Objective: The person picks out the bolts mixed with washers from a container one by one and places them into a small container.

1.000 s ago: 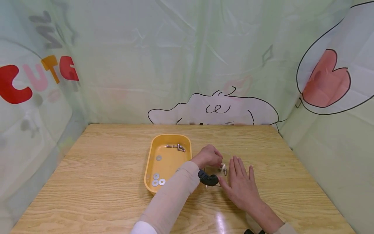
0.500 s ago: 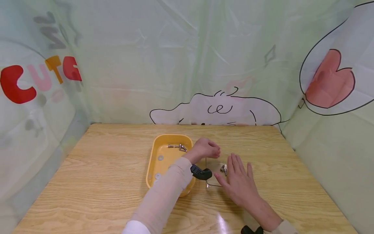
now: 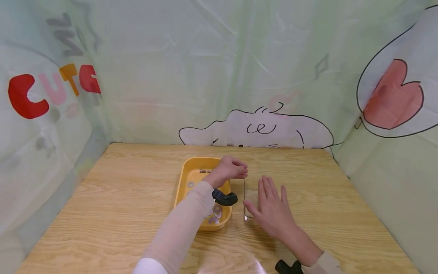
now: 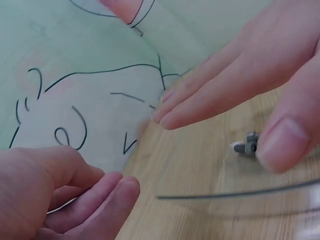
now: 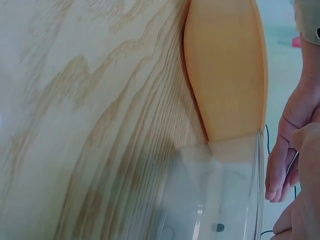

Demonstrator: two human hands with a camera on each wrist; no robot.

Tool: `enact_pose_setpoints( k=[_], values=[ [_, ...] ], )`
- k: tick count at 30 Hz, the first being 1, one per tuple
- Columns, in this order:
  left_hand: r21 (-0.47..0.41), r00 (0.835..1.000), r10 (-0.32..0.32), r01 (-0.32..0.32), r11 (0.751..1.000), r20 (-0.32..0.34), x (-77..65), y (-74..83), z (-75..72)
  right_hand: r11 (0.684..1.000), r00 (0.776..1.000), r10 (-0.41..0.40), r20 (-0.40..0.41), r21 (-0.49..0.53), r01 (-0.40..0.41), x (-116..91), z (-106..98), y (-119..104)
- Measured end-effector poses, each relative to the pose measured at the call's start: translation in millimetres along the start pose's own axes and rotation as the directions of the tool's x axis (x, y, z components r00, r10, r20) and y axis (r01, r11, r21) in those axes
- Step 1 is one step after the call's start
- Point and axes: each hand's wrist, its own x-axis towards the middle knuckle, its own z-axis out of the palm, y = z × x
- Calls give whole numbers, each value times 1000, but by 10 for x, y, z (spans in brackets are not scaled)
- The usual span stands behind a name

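My left hand hovers over the right rim of the yellow tray, its fingers loosely bent, and nothing shows between them in the left wrist view. Part of a metal bolt row lies at the tray's far end, partly hidden by that hand. One washer is near the tray's left side, and several more washers sit at its near end. My right hand lies with straight fingers and spread thumb over the right side of a clear plastic box. Small bolts are inside that box.
A wooden table carries the tray and the box side by side. Printed curtains stand behind and at both sides. A black wrist device hangs under the left wrist, another black piece by the right.
My left hand has risen from the bolts in the clear box and moved left to the tray's rim. The right hand stays by the box. The view has turned slightly left.
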Motion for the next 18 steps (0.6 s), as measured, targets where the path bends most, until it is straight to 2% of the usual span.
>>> enact_pose_setpoints(
  k=[11, 18],
  values=[
    [-86, 997, -31, 25, 996, -71, -22, -31, -188, 1000, 1000, -25, -3, 7, 25, 58, 60, -117],
    [-70, 992, -53, 45, 997, -115, -40, -66, -354, 999, 999, -40, 0, -2, 40, 99, 98, -183]
  ],
)
